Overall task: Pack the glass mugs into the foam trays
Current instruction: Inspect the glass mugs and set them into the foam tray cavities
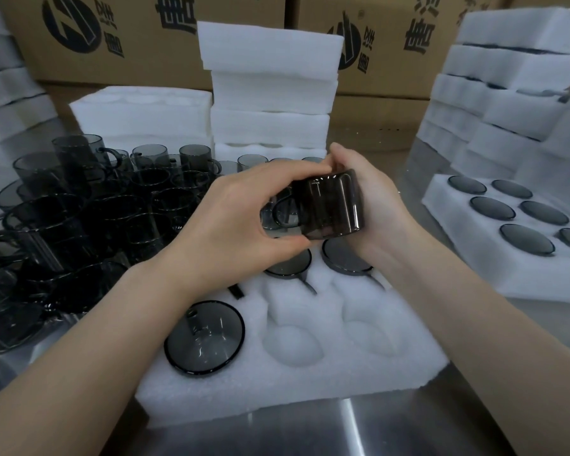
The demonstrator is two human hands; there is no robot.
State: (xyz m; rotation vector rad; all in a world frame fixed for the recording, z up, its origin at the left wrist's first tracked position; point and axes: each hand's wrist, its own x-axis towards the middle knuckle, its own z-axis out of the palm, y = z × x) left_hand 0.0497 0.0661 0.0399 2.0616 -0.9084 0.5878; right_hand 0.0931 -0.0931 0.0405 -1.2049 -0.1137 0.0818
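Observation:
I hold a dark smoked-glass mug (329,205) on its side above the white foam tray (297,380) in front of me. My left hand (237,222) grips its open end from the left, thumb below. My right hand (372,199) cups its base from the right, fingers curled over the top. In the tray, three mugs sit upside down: one at the front left (204,339) and two further back (288,266) (346,260). Two front pockets (293,343) (371,334) hold nothing.
Several loose glass mugs (89,205) crowd the steel table on the left. A filled foam tray (514,232) lies at the right, with stacked trays (514,93) behind it. More foam stacks (270,87) and cardboard boxes (139,37) stand at the back.

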